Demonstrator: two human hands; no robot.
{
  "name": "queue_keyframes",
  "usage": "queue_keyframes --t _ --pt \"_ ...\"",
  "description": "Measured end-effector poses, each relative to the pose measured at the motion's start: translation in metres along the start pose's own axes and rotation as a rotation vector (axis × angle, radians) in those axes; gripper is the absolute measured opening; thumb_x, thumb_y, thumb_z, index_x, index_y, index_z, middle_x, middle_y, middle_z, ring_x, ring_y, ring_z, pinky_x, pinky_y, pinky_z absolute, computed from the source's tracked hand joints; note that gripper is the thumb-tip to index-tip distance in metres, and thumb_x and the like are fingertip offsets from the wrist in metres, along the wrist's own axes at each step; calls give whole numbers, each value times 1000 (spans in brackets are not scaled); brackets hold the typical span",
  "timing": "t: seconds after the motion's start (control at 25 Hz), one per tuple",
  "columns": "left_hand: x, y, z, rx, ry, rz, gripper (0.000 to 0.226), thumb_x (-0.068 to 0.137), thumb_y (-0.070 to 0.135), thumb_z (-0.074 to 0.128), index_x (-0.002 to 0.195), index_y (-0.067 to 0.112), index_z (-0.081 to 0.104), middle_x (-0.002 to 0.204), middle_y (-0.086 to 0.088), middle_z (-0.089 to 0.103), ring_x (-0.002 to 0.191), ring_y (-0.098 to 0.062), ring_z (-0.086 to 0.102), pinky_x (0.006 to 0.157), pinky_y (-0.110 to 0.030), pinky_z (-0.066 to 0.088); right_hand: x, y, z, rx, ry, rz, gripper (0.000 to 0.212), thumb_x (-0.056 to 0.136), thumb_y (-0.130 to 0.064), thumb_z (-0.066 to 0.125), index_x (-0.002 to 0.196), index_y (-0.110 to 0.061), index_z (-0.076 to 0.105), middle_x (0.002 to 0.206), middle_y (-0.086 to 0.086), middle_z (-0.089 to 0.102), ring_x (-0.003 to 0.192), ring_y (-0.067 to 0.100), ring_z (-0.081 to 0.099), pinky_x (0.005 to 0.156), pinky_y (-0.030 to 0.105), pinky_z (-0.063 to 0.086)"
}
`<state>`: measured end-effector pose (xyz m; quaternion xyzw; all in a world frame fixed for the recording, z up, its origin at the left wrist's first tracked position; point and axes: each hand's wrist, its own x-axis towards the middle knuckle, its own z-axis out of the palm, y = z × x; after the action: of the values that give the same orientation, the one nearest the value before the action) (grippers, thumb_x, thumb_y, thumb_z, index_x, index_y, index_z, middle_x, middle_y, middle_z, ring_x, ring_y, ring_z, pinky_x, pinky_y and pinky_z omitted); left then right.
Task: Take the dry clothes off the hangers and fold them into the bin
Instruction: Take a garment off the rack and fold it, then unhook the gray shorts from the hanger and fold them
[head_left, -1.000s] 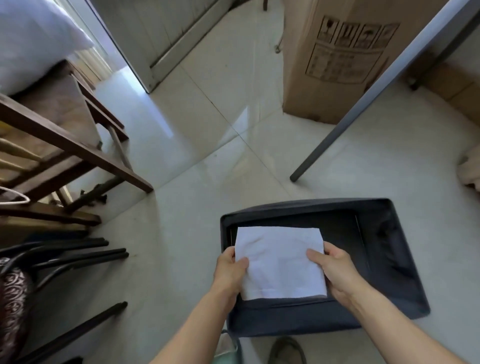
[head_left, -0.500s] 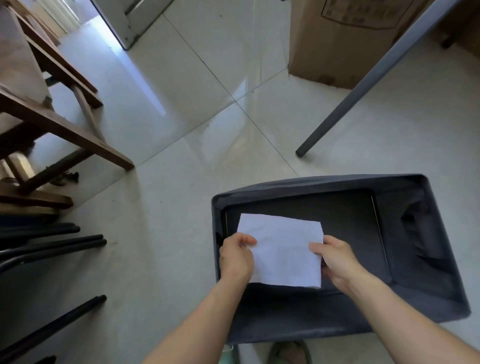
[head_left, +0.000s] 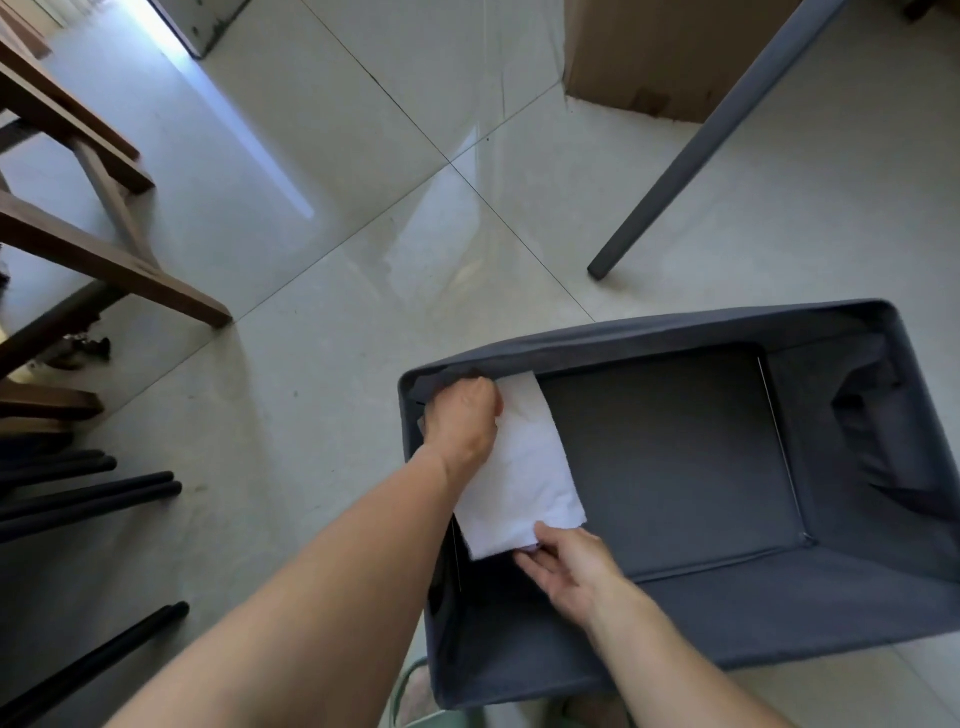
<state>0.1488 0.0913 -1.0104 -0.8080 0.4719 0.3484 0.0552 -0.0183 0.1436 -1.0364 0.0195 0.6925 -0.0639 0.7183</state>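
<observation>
Cloth (head_left: 524, 467) is now turned lengthwise and lowered into the bin (head_left: 675, 332), lying along its left wall; half a second ago it was held flat across the opening, hands side by side. Left hand (head_left: 460, 415) has moved to the far left corner, fingers curled tight on the cloth's far end. Right hand (head_left: 571, 566) has dropped to the near end, thumb on top and fingers under, pinching that edge. Cloth stretches between the two sets of fingers. Bin floor right of the fingers is bare dark fabric.
</observation>
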Motion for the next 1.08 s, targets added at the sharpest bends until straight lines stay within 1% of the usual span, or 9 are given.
queue_keyframes --t 0.08,0.12,0.24,0.32,0.44,0.76,0.88,0.96,1.08 --pt "1 -5 5 36 5 10 38 90 -4 50 126 6 58 134 -15 51 122 -34 49 97 -41 47 2 12 1 -104 52 61 12 93 9 51 97 -2 55 85 16 56 77 25 55 62 38 56" --pt "-2 -7 4 17 -7 6 41 89 -7 50 128 6 57 137 -15 46 126 -33 45 101 -39 45 0 17 0 -149 94 67 13 93 9 51 100 -1 53 84 16 53 76 24 53 62 37 55" --pt "-22 -10 -4 -116 -77 -33 45 90 -8 49 132 7 55 141 -14 44 131 -28 42 106 -31 39 -23 15 -4 -164 131 -12 22 95 8 48 112 -5 49 84 14 56 75 23 55 81 40 50" --pt "-38 -4 -14 -298 -120 -104 45 92 -6 46 132 11 56 141 -9 49 130 -24 47 106 -28 40 -55 -2 -2 -146 100 -86 23 97 4 46 118 -2 52 89 16 62 80 27 61 84 40 50" --pt "-63 21 -41 -555 -108 -154 33 95 1 48 122 12 63 128 -5 62 121 -19 56 99 -24 42 -103 -33 14 -116 12 -196 26 100 -4 45 125 0 51 104 21 64 93 34 64 87 42 51" --pt "-166 100 -192 -1215 -77 -170 18 96 5 53 109 12 63 104 -10 68 87 -17 65 84 -32 55 -281 -119 51 -14 -149 -391 29 100 -7 48 127 0 52 100 21 67 90 30 68 75 36 56" --pt "-212 130 -273 -1346 -49 -94 19 97 2 51 112 8 61 88 -5 65 75 -15 63 71 -27 54 -366 -142 58 -33 -215 -517 29 100 -7 48 127 0 52 96 18 67 83 27 67 70 34 57" --pt "-248 146 -323 -1391 -36 -22 20 97 -1 50 112 9 60 88 -5 65 73 -14 63 66 -23 55 -423 -151 60 -53 -257 -599 27 100 -8 47 126 -1 53 95 17 68 81 26 67 67 33 57" --pt "-298 166 -381 -1417 -31 69 21 97 -1 50 114 8 59 94 -7 67 78 -17 65 74 -29 56 -503 -159 58 -104 -281 -702 24 100 -11 48 121 -3 57 96 16 71 85 27 70 69 34 57"
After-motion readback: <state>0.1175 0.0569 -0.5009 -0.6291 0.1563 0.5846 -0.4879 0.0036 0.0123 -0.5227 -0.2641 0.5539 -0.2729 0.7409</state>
